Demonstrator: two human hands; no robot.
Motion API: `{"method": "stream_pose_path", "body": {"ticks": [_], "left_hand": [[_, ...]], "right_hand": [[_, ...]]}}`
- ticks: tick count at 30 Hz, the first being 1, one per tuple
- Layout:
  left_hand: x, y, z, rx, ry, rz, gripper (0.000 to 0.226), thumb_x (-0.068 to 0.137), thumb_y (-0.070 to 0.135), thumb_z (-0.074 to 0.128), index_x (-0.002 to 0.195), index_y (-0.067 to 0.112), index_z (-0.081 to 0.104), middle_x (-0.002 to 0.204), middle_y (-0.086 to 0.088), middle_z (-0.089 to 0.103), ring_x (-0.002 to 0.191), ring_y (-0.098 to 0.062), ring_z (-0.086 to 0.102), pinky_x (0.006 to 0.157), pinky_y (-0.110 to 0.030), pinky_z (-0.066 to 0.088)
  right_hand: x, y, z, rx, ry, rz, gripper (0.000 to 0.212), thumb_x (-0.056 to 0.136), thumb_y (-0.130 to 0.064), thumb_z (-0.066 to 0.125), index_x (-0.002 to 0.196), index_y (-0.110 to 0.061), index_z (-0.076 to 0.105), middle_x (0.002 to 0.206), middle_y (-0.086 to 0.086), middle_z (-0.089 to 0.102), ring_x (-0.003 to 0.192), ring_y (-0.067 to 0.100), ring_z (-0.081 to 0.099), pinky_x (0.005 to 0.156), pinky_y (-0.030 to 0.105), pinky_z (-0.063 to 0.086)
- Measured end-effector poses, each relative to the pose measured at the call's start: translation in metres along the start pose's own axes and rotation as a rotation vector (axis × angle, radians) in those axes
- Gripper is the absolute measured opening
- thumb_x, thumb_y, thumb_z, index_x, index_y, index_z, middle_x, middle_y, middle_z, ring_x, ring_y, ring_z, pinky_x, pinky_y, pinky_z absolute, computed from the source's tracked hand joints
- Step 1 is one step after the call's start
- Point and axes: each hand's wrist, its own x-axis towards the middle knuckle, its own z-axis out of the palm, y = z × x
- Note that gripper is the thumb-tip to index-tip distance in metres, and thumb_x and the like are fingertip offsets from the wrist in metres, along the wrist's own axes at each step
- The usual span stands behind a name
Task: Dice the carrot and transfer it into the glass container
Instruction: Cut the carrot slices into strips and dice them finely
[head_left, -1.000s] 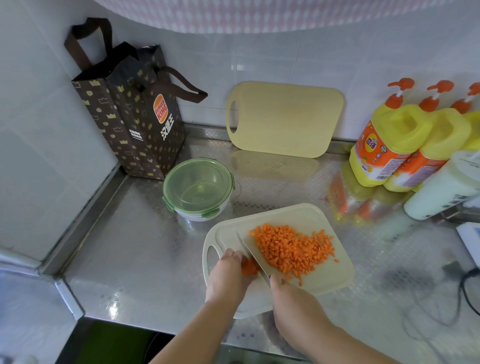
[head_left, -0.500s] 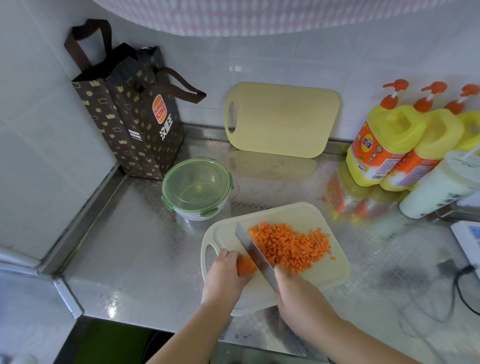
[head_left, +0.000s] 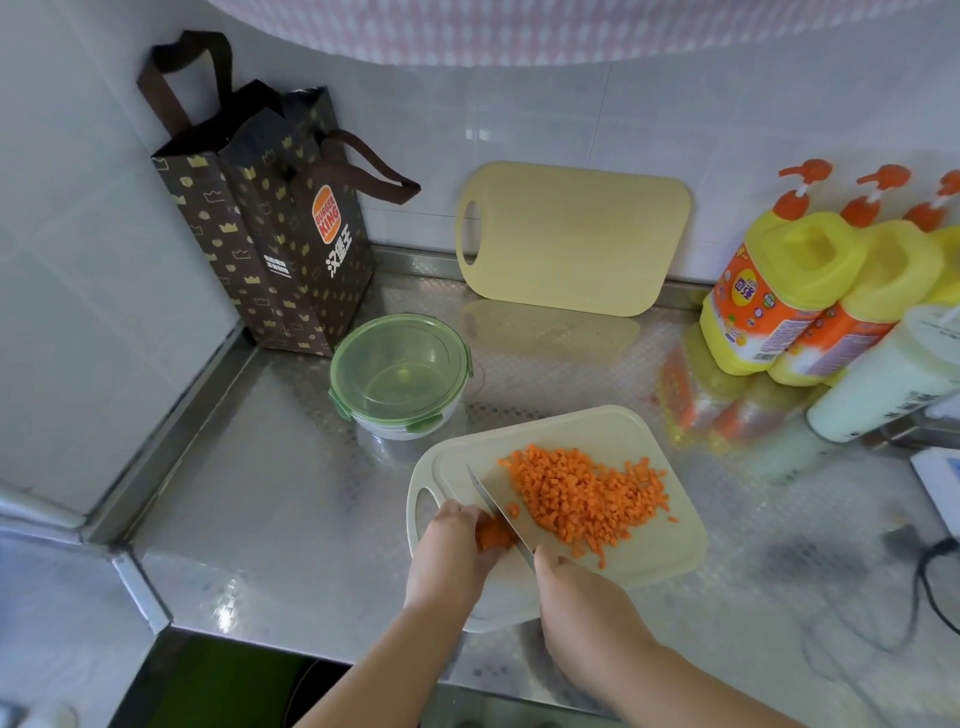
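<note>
Dicing on pale plastic cutting board (head_left: 667, 553)
Curled left hand (head_left: 451, 548) holds orange carrot stub (head_left: 493, 536); right hand (head_left: 579, 597) grips steel knife (head_left: 500, 513).

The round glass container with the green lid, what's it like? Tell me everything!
The round clear glass container wears a see-through green plastic lid with clip tabs at its rim. The lid is on, and through it the inside looks empty. It stands upright on the steel counter, between the brown paper bag and the cream cutting board. Nothing but the counter seems to touch it.
</note>
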Motion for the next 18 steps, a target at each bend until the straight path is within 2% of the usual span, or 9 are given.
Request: {"method": "stream_pose_path", "body": {"ticks": [3,6,9,11,13,15,16,18], "left_hand": [[0.0,0.0,0.0,0.018,0.002,0.005,0.021,0.084,0.039,0.067,0.096,0.021,0.067,0.094,0.005,0.049,0.082,-0.015,0.059,0.075,-0.029,0.051],[-0.001,0.0,0.0,0.035,0.015,0.031,0.02,0.085,0.033,0.066,0.099,0.019,0.064,0.095,0.005,0.048,0.088,-0.017,0.058,0.077,-0.028,0.048],[-0.001,-0.002,0.001,0.031,0.032,0.045,0.023,0.084,0.032,0.067,0.101,0.019,0.064,0.096,0.005,0.05,0.091,-0.017,0.057,0.075,-0.024,0.044],[-0.003,-0.002,0.0,0.011,0.04,0.047,0.023,0.083,0.032,0.068,0.102,0.018,0.064,0.097,0.005,0.051,0.089,-0.016,0.057,0.075,-0.022,0.044],[-0.003,-0.005,0.001,-0.024,0.045,0.052,0.023,0.083,0.031,0.069,0.103,0.018,0.065,0.096,0.005,0.051,0.087,-0.014,0.057,0.077,-0.022,0.045],[-0.003,-0.007,0.0,-0.03,0.046,0.056,0.024,0.084,0.031,0.069,0.104,0.019,0.065,0.095,0.007,0.049,0.087,-0.014,0.057,0.076,-0.021,0.044],[-0.004,-0.007,-0.001,-0.027,0.044,0.053,0.024,0.084,0.032,0.068,0.104,0.018,0.065,0.095,0.006,0.049,0.087,-0.014,0.057,0.075,-0.02,0.044],[-0.003,-0.008,-0.002,-0.023,0.041,0.047,0.022,0.085,0.033,0.067,0.1,0.018,0.066,0.095,0.005,0.052,0.084,-0.014,0.058,0.074,-0.021,0.046]], "right_hand": [[0.003,0.002,0.005,0.048,0.03,-0.006,0.044,0.094,-0.006,0.041,0.137,-0.01,0.032,0.118,0.005,0.057,0.098,0.023,0.061,0.067,0.028,0.037],[0.006,0.011,0.005,0.187,0.056,0.018,0.033,0.097,-0.011,0.036,0.129,-0.012,0.039,0.102,0.004,0.06,0.085,0.021,0.061,0.066,0.029,0.043],[0.003,0.02,0.0,0.253,0.095,0.013,0.023,0.098,-0.015,0.033,0.119,-0.012,0.041,0.077,-0.007,0.041,0.07,0.014,0.049,0.054,0.024,0.033],[0.0,0.021,-0.002,0.236,0.122,-0.013,0.023,0.099,-0.014,0.033,0.12,-0.012,0.04,0.072,-0.011,0.032,0.062,0.008,0.039,0.05,0.022,0.028],[-0.005,0.018,-0.005,0.206,0.122,-0.031,0.025,0.098,-0.01,0.034,0.122,-0.012,0.04,0.077,-0.009,0.04,0.069,0.013,0.048,0.051,0.022,0.03],[-0.008,0.013,-0.008,0.172,0.11,-0.033,0.035,0.097,-0.006,0.035,0.131,-0.011,0.037,0.097,-0.002,0.057,0.083,0.019,0.057,0.059,0.023,0.036],[-0.009,0.011,-0.008,0.143,0.101,-0.033,0.041,0.096,-0.005,0.036,0.137,-0.011,0.032,0.107,0.001,0.059,0.088,0.019,0.059,0.063,0.024,0.037],[-0.01,0.007,-0.007,0.104,0.075,-0.029,0.051,0.096,-0.005,0.037,0.145,-0.011,0.023,0.115,0.004,0.059,0.089,0.02,0.057,0.061,0.024,0.035]]}}
